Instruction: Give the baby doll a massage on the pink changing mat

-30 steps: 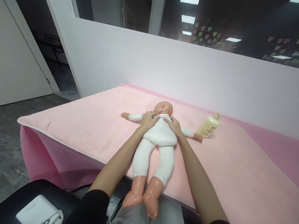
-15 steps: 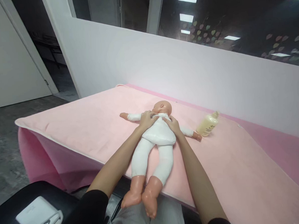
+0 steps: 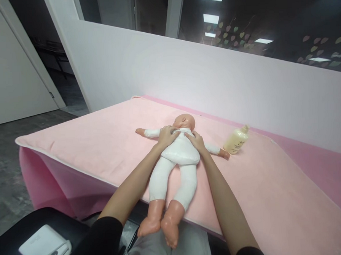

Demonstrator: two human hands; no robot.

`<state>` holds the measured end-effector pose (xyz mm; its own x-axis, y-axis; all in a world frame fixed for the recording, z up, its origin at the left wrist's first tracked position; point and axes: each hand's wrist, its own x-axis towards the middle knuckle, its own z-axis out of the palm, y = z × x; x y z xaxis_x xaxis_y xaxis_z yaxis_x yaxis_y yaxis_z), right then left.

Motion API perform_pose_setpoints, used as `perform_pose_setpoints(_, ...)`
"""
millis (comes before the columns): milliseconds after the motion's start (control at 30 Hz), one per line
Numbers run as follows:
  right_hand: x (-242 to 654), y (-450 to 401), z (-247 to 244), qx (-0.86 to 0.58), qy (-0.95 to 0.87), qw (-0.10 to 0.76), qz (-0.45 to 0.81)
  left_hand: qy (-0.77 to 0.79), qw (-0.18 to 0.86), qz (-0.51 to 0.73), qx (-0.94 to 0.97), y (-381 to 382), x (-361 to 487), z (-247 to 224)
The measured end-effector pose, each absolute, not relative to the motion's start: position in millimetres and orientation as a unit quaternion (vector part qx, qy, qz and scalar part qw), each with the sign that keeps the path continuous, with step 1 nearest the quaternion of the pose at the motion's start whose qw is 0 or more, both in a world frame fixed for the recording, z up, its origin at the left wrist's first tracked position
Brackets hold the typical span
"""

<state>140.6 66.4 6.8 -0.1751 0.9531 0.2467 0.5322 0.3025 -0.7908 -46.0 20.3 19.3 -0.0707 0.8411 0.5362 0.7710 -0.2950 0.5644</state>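
A baby doll (image 3: 179, 151) lies face down on a pink padded cover, its head turned to the left and its arms spread out. Its body is white cloth; the head, hands and feet are flesh-toned, with the feet sticking out past the near edge. My left hand (image 3: 167, 136) curves over the doll's left-side shoulder, thumb lying across the upper back. On the opposite shoulder my right hand (image 3: 197, 142) is wrapped the same way, thumb toward the spine. Some fingertips are hidden. Beside the doll's right-side hand stands a pale yellow pump bottle (image 3: 235, 140).
The pink cover (image 3: 265, 191) drapes over a table against a white wall (image 3: 144, 64) with a dark window above. At lower left, a white device with a cable (image 3: 43, 246) rests on a black chair (image 3: 10, 242). A doorway opens at far left.
Both hands stay on the doll's shoulders with hardly any movement. The whole view has shifted very slightly.
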Motion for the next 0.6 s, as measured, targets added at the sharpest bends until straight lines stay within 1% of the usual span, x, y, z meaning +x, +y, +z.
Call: perform_pose_setpoints(600,141.1,67.3,6.7,-0.512,-0.717,0.376,0.288,0.587,0.027,0.418,0.693,12.4,-44.0,26.1)
